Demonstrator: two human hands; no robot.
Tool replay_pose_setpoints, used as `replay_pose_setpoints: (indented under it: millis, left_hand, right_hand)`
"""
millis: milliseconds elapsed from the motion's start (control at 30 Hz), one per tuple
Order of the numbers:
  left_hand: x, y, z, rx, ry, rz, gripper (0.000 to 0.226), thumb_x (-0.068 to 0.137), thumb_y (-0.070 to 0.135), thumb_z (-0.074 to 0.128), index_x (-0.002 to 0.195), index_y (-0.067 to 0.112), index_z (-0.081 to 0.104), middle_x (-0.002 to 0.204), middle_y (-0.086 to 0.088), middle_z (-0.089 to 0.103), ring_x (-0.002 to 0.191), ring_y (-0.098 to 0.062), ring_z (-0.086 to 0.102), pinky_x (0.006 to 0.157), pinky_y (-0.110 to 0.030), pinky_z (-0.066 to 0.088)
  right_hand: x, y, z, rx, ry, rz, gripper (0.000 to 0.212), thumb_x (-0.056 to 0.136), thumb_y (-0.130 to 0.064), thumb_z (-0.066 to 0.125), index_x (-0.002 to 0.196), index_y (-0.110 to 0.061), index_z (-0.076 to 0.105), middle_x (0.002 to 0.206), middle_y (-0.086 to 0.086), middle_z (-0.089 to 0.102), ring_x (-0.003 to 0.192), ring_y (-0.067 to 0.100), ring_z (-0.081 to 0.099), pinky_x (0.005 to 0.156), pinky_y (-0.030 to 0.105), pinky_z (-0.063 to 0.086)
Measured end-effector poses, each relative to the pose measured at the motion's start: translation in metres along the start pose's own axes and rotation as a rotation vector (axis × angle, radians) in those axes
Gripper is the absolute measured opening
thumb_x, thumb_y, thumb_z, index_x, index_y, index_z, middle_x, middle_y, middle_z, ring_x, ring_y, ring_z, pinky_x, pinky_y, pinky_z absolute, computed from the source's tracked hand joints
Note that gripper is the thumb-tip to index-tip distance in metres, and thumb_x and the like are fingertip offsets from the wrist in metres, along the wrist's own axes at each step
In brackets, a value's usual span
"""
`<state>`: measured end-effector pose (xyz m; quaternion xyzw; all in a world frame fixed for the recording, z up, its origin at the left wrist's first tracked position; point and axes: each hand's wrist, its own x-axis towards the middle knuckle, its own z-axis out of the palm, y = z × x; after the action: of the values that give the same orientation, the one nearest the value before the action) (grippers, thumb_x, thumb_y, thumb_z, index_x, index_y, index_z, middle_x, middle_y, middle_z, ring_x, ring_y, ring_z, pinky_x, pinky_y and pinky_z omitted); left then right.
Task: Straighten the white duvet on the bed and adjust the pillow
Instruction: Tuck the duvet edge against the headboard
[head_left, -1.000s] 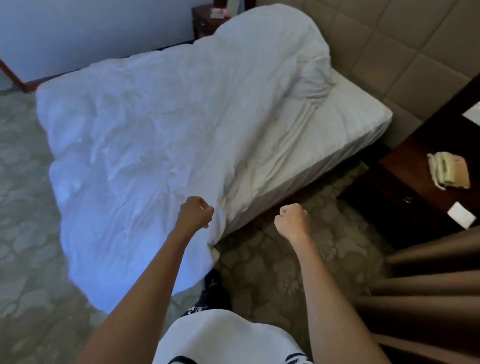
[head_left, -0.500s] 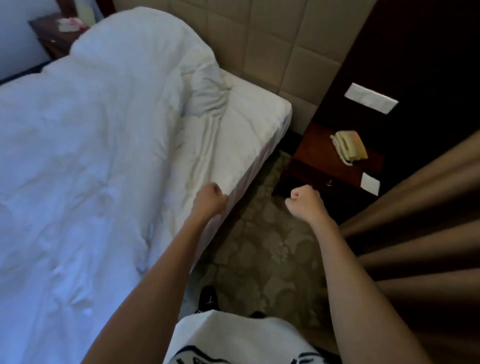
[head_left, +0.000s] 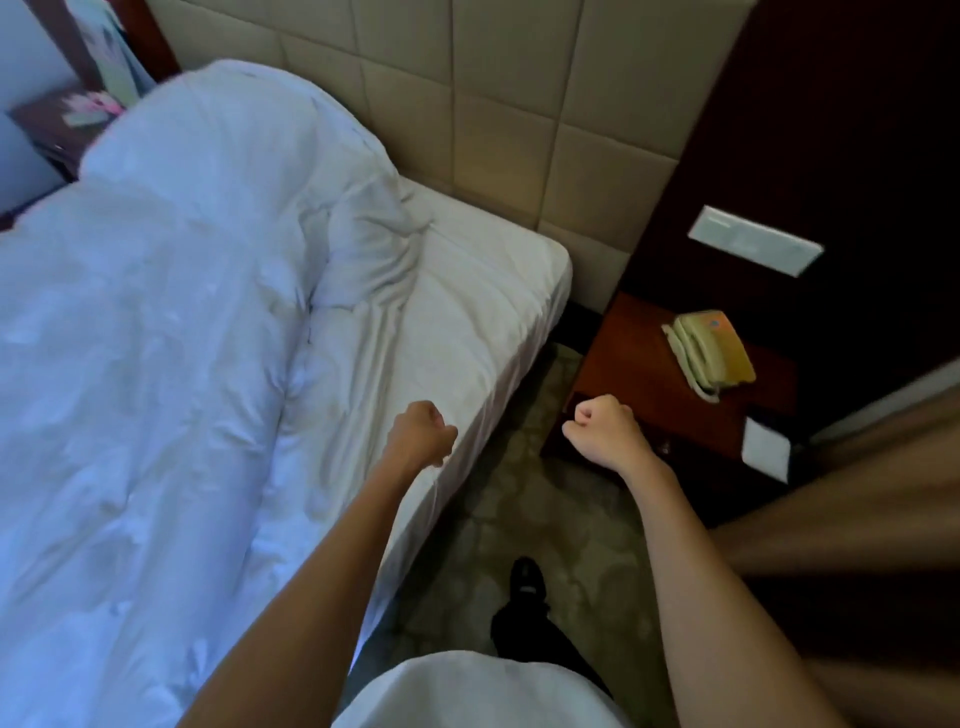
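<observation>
The white duvet (head_left: 145, 332) lies rumpled over the left and middle of the bed, humped high near the headboard. A bare strip of the sheeted mattress (head_left: 467, 322) shows along the bed's right side. No pillow is visible; the hump may hide it. My left hand (head_left: 422, 434) is a closed fist over the mattress's right edge, holding nothing. My right hand (head_left: 602, 426) is also a fist, empty, above the floor between bed and nightstand.
A dark wooden nightstand (head_left: 639, 374) with a beige telephone (head_left: 709, 353) and a white card (head_left: 763, 447) stands right of the bed. Padded beige headboard (head_left: 498, 104) behind. Brown curtain (head_left: 857, 493) at right. Patterned carpet (head_left: 519, 519) underfoot; another nightstand (head_left: 62, 124) far left.
I have walked along the bed's right side toward the headboard; the view swung right, bringing the nightstand and phone close. Both fists stayed closed and empty.
</observation>
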<state>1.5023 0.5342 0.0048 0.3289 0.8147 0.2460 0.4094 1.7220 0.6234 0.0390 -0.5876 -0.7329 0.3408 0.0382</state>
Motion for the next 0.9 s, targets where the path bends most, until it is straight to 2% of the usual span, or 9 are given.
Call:
replay_pose_setpoints:
  millis: [267,533,700,800,833,900]
  left_hand:
    - [0.084,0.062,-0.023,-0.111,0.171,-0.158,0.007,0.083,0.01,0.054,0.079,0.012,0.049,0.077,-0.015,0.074,0.055,-0.022,0.065,0.054,-0.025,0.045]
    - [0.207,0.054,-0.074,-0.174,0.249,-0.312,0.006,0.081,0.012,0.056,0.079,0.012,0.051,0.08,-0.015,0.073,0.058,-0.024,0.068,0.058,-0.026,0.046]
    - [0.298,0.065,-0.119,-0.195,0.225,-0.348,0.007,0.082,0.012,0.056,0.079,0.01,0.05,0.084,-0.018,0.072,0.076,-0.033,0.071,0.073,-0.035,0.055]
    - [0.348,0.07,-0.146,-0.219,0.2,-0.314,0.012,0.073,0.021,0.057,0.076,0.012,0.048,0.085,-0.018,0.07,0.08,-0.037,0.069,0.082,-0.043,0.058]
    - [0.361,0.071,-0.154,-0.235,0.209,-0.317,0.013,0.071,0.024,0.057,0.074,0.015,0.047,0.084,-0.017,0.07,0.08,-0.037,0.068,0.082,-0.044,0.057]
    - [0.383,0.071,-0.168,-0.29,0.25,-0.343,0.015,0.076,0.018,0.06,0.072,0.016,0.046,0.08,-0.014,0.07,0.071,-0.031,0.067,0.074,-0.038,0.057]
  right_hand:
    - [0.163,-0.05,-0.064,-0.069,-0.251,-0.167,0.036,0.089,-0.017,0.059,0.064,-0.014,0.034,0.056,0.001,0.034,0.055,0.017,0.041,0.055,0.028,0.035]
    - [0.311,-0.126,-0.019,-0.091,-0.505,-0.209,0.026,0.09,-0.024,0.06,0.071,-0.014,0.046,0.068,-0.001,0.049,0.061,0.015,0.046,0.057,0.026,0.038]
    - [0.401,-0.185,0.005,-0.102,-0.539,-0.19,0.024,0.088,-0.023,0.062,0.07,-0.015,0.047,0.07,0.001,0.051,0.064,0.015,0.047,0.059,0.027,0.039]
    - [0.456,-0.221,0.018,-0.101,-0.517,-0.196,0.024,0.086,-0.022,0.062,0.068,-0.016,0.047,0.068,0.0,0.051,0.064,0.016,0.047,0.059,0.028,0.039]
    - [0.473,-0.23,0.024,-0.102,-0.5,-0.208,0.025,0.085,-0.022,0.062,0.067,-0.016,0.046,0.067,-0.001,0.051,0.064,0.017,0.047,0.059,0.028,0.039]
    - [0.503,-0.245,0.036,-0.109,-0.478,-0.231,0.024,0.084,-0.022,0.061,0.067,-0.017,0.044,0.07,0.0,0.051,0.065,0.018,0.047,0.06,0.028,0.039]
